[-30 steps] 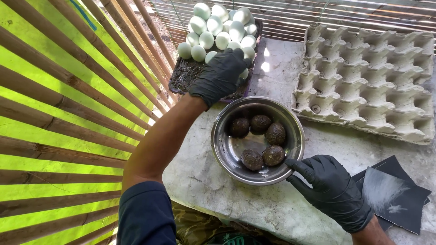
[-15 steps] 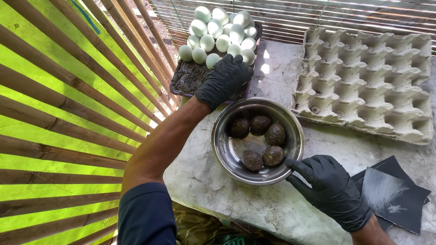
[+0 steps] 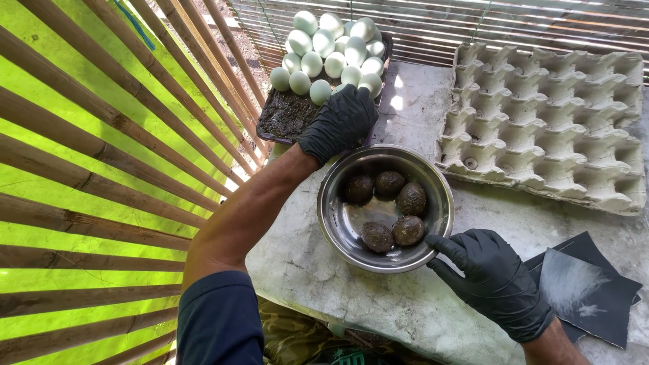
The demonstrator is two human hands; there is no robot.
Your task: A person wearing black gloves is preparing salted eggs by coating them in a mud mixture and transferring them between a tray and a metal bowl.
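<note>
My left hand [image 3: 338,122], in a black glove, lies curled over the near end of a dark tray [image 3: 284,118], right against the closest pale green eggs [image 3: 328,51] heaped on it. Whether it grips an egg is hidden under the fingers. A round steel bowl [image 3: 338,230] stands just below the tray and holds several eggs coated in dark mud [image 3: 389,209]. My right hand [image 3: 493,277], also gloved in black, rests on the table with its spread fingertips touching the bowl's lower right rim.
An empty grey cardboard egg tray [image 3: 547,122] sits at the right on the rough stone tabletop [image 3: 351,297]. Dark sheets [image 3: 585,287] lie at the lower right. Slanted bamboo slats [image 3: 101,149] wall off the left side over green ground.
Almost nothing differs. My left hand stays curled on the tray's near end, my right hand stays at the bowl's rim, and the view has shifted slightly.
</note>
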